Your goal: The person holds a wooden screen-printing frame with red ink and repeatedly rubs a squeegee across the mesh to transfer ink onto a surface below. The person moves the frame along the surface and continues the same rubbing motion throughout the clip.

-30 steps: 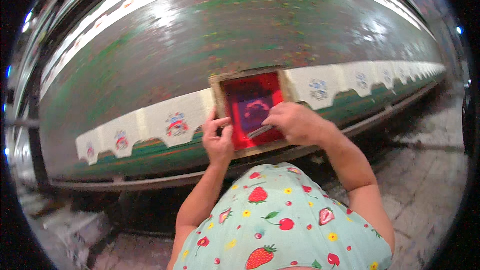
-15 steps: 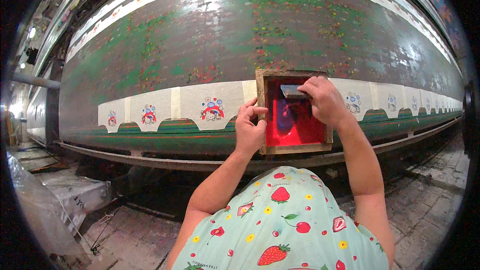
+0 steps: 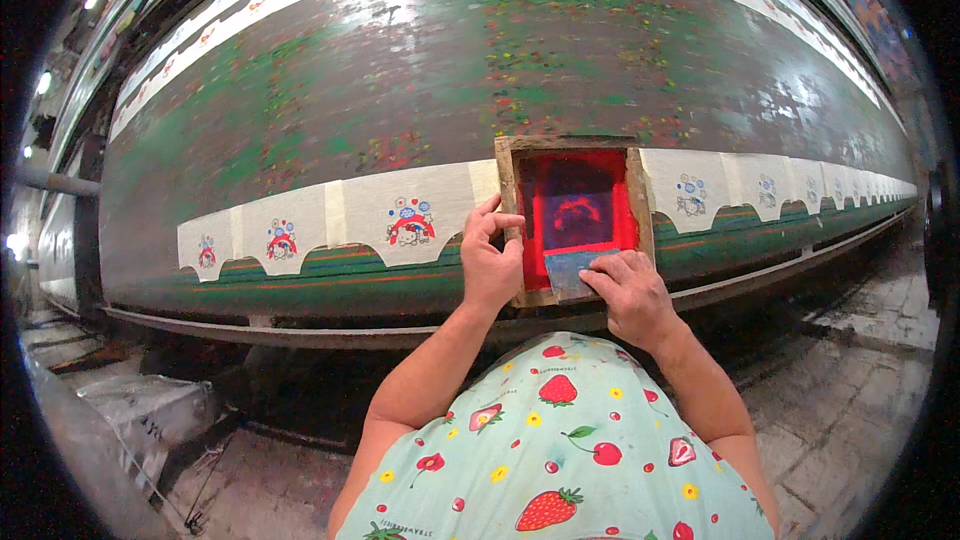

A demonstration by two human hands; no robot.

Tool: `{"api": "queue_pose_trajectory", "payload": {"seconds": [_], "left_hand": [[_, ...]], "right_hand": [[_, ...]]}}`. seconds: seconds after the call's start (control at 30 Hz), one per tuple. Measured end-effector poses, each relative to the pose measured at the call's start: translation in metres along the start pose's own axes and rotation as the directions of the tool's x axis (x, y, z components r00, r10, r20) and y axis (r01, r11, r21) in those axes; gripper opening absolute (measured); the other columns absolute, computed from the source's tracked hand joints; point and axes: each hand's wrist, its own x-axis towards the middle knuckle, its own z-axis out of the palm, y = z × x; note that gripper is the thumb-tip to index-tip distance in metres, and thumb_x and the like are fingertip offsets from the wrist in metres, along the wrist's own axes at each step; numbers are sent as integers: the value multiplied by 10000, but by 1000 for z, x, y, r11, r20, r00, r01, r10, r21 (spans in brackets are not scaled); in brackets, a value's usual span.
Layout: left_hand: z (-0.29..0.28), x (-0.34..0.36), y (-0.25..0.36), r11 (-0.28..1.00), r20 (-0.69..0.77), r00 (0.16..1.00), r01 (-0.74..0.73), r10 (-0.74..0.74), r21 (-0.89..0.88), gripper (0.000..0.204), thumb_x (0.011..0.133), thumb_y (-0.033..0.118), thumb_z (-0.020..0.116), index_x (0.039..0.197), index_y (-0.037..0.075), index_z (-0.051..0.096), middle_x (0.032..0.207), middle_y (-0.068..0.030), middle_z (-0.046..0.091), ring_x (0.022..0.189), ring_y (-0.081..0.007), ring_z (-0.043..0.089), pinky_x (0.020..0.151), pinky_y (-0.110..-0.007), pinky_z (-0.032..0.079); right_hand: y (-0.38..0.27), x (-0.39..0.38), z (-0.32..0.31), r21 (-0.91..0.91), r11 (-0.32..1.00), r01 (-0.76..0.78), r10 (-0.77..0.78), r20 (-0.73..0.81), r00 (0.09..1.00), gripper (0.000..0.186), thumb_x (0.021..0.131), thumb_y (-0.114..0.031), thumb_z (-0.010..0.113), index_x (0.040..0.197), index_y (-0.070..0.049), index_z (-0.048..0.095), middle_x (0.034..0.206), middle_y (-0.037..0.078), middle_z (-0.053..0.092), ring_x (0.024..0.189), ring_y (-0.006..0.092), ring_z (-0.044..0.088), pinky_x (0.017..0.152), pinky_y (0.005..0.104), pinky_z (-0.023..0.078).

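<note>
Squeegee [image 3: 566, 277] in right hand [image 3: 638, 298]

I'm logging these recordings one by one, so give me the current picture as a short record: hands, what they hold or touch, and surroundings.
Left hand: at the left side of the wooden frame, fingers on it
Right hand: holds a flat grey-blue blade
Blade position: near edge of the frame, over its red inside
Pieces left of frame: white cloth pieces, red and blue prints
Pieces right of frame: white cloth pieces, mainly blue prints
Surface: long table, grey-green, paint-spotted
Clothing: mint garment, fruit pattern
</note>
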Motion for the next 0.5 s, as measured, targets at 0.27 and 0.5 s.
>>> {"api": "queue_pose_trajectory", "payload": {"seconds": [0.27,0.5], "left_hand": [[7,-24,-1,984,-5,992,-126,128,123,383,866,-45,735,1219,76,826,1670,-284,592,1562,-439,547,1301,-500,415],[12,-23,0,985,-52,992,-103,111,142,409,762,-63,722,1132,67,838,1669,-294,599,1530,-435,572,1292,-496,426]], "right_hand": [[-3,-21,-8,134,989,-62,64,-13,998,449,825,-116,913,1256,-77,793,1364,134,716,1321,393,668,1123,539,545],[23,-56,7,254,921,-295,373,-357,856,474,872,-90,906,1323,-67,761,1429,186,712,1379,428,644,1205,543,512]]}}
